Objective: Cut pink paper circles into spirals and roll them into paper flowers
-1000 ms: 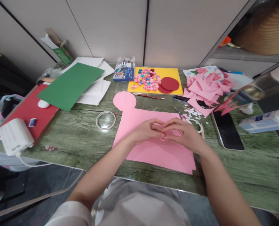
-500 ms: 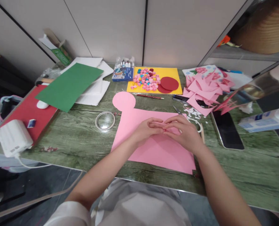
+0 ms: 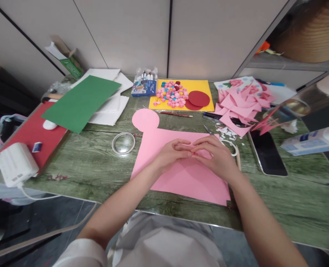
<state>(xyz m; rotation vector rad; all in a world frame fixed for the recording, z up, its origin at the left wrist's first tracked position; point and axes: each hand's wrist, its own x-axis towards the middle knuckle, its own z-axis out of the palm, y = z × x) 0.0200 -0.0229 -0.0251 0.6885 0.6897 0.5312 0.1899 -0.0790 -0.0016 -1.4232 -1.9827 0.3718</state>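
1. Small pink piece point(image 3: 193, 152) sits between the fingertips of both hands, above the middle of the pink sheet point(image 3: 183, 183); whether it touches the sheet cannot be told.
2. Left hand point(image 3: 171, 151), over the sheet's middle: fingers curled, with thumb and fingertips brought together in what looks like a pinch on the piece.
3. Right hand point(image 3: 216, 155), over the sheet's right side: fingers bent, thumb and forefinger forming a loose loop whose tips seem to close on the same piece.
4. So slight a piece could slip or spring loose if either pinch slackens. Dropped onto the sheet, it would be hard to spot against similar pink. Too firm a squeeze could crush it.
5. Scissors point(image 3: 208, 129) show past the sheet's far right edge, beside white scraps point(image 3: 227, 132). A careless sweep of the right hand could knock them or drag scraps across the sheet.
6. Fingers cover most of the piece, so its shape is unclear. The right hand hides part of the scissors. At the sheet's far left corner, whether the pink circle point(image 3: 145, 119) is loose or attached cannot be told.
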